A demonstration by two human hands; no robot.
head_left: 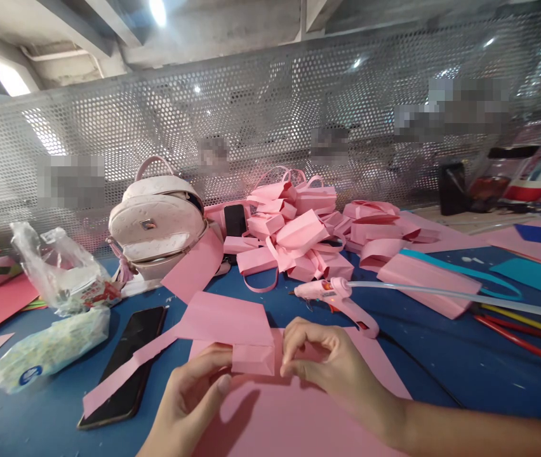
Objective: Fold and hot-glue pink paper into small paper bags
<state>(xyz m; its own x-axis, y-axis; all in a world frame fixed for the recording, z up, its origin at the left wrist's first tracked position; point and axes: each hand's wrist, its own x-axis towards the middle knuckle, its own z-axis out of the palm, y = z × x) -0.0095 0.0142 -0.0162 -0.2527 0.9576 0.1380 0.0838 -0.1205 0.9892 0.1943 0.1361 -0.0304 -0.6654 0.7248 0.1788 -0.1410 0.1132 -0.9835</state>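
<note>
A folded pink paper piece [225,318] with a small boxed end is held up in front of me, above a large pink sheet [270,422]. My left hand [199,387] grips it from the left. Its fingertips go behind the boxed end and the thumb stands lower, in front. Just right of that end is my right hand [320,355], thumb and forefinger pinched together; I cannot make out anything between them. Beyond my right hand lies a pink hot glue gun [330,293], a clear glue stick [404,290] running from its back.
Several small pink paper bags [299,235] are heaped ahead. A white backpack [156,222] stands to their left. On the left lie a black phone [132,362] under a pink strip [111,384], a tissue pack [56,349] and a plastic bag [68,270]. A perforated metal screen [261,108] runs behind.
</note>
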